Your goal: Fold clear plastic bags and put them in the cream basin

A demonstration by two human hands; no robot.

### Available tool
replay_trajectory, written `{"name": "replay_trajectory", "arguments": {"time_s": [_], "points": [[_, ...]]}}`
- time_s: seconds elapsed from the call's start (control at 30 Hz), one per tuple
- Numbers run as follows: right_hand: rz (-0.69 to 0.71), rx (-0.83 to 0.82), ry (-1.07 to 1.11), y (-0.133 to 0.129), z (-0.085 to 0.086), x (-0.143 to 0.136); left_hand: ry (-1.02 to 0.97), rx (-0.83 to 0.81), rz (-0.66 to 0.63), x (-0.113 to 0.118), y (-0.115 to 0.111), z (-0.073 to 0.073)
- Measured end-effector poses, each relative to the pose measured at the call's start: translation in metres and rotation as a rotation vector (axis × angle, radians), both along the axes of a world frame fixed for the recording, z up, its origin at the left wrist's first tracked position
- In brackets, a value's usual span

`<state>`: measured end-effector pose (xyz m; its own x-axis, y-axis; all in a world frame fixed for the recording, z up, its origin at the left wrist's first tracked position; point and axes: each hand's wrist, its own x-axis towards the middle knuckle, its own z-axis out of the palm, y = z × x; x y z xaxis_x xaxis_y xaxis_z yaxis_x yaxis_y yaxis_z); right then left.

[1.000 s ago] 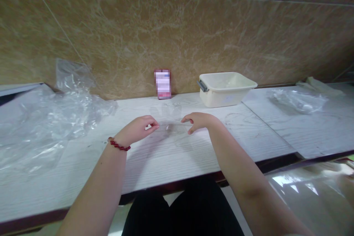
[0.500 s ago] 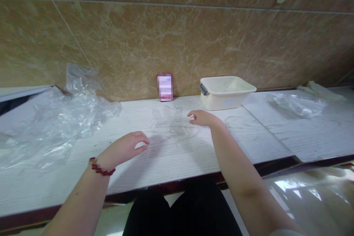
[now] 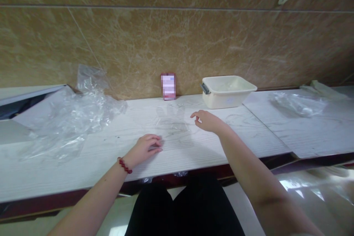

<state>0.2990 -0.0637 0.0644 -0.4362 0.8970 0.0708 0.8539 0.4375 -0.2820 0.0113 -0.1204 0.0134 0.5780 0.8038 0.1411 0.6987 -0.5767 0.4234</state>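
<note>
My left hand, with a red bead bracelet at the wrist, is low over the white wood-grain table. Its fingers are loosely bent with a gap to the thumb, and I see nothing between them. Farther back and to the right, my right hand has its index finger stretched to the left and the others curled, with nothing visible in it. Between the hands lies a thin clear plastic piece, hard to make out against the tabletop. The right fingertips are just beside its right side; contact cannot be told.
A cream plastic bin with a grey handle stands behind my right hand. A phone leans against the marbled wall. Crumpled clear plastic bags spread beside an open box at left. Another clear bag lies far right.
My left hand has moved right and lower to the tabletop, its fingers a little more bent. The right hand has shifted only slightly. The view has turned a little to the left.
</note>
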Motion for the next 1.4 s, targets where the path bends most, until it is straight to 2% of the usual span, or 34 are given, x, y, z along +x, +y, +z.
{"name": "replay_trajectory", "arguments": {"time_s": [0.13, 0.27, 0.47, 0.57, 0.67, 0.8, 0.9, 1.03, 1.23, 1.4], "points": [[0.104, 0.057, 0.102, -0.03, -0.018, 0.0, -0.051, 0.026, 0.053, 0.002, 0.001, -0.008], [0.153, 0.101, 0.187, -0.053, -0.036, -0.004, -0.038, 0.043, 0.033, 0.003, 0.003, -0.013], [0.144, 0.139, 0.204, -0.079, -0.048, -0.016, -0.12, -0.011, 0.057, 0.005, 0.002, -0.005], [0.111, 0.172, 0.186, -0.079, -0.055, -0.02, -0.183, -0.062, 0.052, 0.006, -0.003, 0.003], [0.127, 0.187, 0.169, -0.064, -0.061, -0.02, -0.234, -0.144, 0.058, 0.006, -0.011, 0.01], [0.294, 0.155, 0.151, -0.037, -0.064, -0.017, -0.321, -0.246, 0.087, 0.004, -0.021, 0.012], [0.468, 0.124, 0.161, -0.025, -0.063, -0.018, -0.391, -0.275, 0.026, -0.001, -0.026, 0.009], [0.572, 0.105, 0.164, -0.025, -0.061, -0.021, -0.341, -0.193, -0.062, -0.007, -0.029, 0.006], [0.574, 0.134, 0.148, -0.04, -0.058, -0.022, -0.111, 0.048, 0.047, -0.002, -0.025, 0.004], [0.564, 0.14, 0.215, -0.056, -0.053, -0.02, -0.077, 0.035, -0.07, -0.001, -0.027, 0.007]]}}
